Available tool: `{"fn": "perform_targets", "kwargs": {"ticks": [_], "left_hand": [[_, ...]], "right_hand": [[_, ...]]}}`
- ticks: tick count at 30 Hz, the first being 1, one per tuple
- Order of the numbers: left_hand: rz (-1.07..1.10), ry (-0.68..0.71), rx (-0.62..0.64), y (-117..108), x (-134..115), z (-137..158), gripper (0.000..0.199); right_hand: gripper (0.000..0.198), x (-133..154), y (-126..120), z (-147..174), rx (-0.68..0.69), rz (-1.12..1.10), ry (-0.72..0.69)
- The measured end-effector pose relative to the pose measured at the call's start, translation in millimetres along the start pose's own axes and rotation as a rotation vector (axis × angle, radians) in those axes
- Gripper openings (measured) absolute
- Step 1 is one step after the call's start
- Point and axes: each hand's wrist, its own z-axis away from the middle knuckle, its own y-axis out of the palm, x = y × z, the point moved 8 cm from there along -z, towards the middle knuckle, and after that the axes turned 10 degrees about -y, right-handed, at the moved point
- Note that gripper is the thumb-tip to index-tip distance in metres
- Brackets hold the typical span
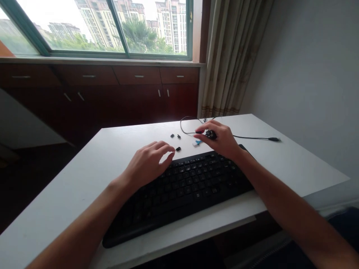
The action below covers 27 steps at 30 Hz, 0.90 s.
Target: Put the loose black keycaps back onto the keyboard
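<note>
My left hand (153, 160) is over the keyboard's far left part, thumb and index finger a little apart. Just beyond their tips a small black keycap (178, 149) lies on the white table; whether they touch it is hard to tell. Above the far right part of the black keyboard (193, 183), my right hand (221, 139) is closed around a small dark object (211, 134), its kind not clear, partly hidden by the fingers. Two more small black pieces (172, 135) lie farther back. Below my right fingertips is a small blue and white item (197, 142).
A thin black cable (182, 123) loops behind my right hand and ends in a plug (274, 139) on the right. The white table (70, 179) has a far edge facing dark red cabinets (134, 101). A curtain (230, 56) hangs beside the window.
</note>
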Motion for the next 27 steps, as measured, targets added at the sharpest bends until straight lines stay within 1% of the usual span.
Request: {"fn": "perform_targets", "kwargs": {"ticks": [2,4,6,9,12,15,18,20,22,27], "left_hand": [[-0.048,0.033,-0.025,-1,-3,0,0.02],[-0.079,0.065,-0.04,-2,-7,1,0.02],[-0.111,0.104,-0.053,-4,-14,2,0.021],[-0.172,0.173,-0.076,-6,-27,5,0.022],[-0.203,0.223,-0.104,-7,-38,7,0.023],[-0.201,0.246,-0.112,-5,-44,8,0.022],[-0.201,0.255,-0.096,-1,-45,9,0.021],[-0.201,0.261,-0.075,1,-45,10,0.021],[-0.195,0.267,-0.058,2,-45,11,0.022],[-0.149,0.289,-0.033,6,-47,12,0.023]], "right_hand": [[0.015,2,-14,3,-0.017,0.019,0.027],[0.015,10,-31,13,-0.013,0.054,0.06],[0.016,22,-47,34,0.028,0.103,0.082],[0.018,42,-66,80,0.06,0.156,0.098],[0.021,55,-73,124,0.119,0.229,0.091],[0.028,60,-75,148,0.167,0.281,0.071],[0.035,60,-76,154,0.242,0.269,0.063],[0.04,58,-75,155,0.317,0.215,0.069],[0.043,57,-75,154,0.364,0.163,0.078],[0.041,52,-80,150,0.32,0.117,0.106]]}}
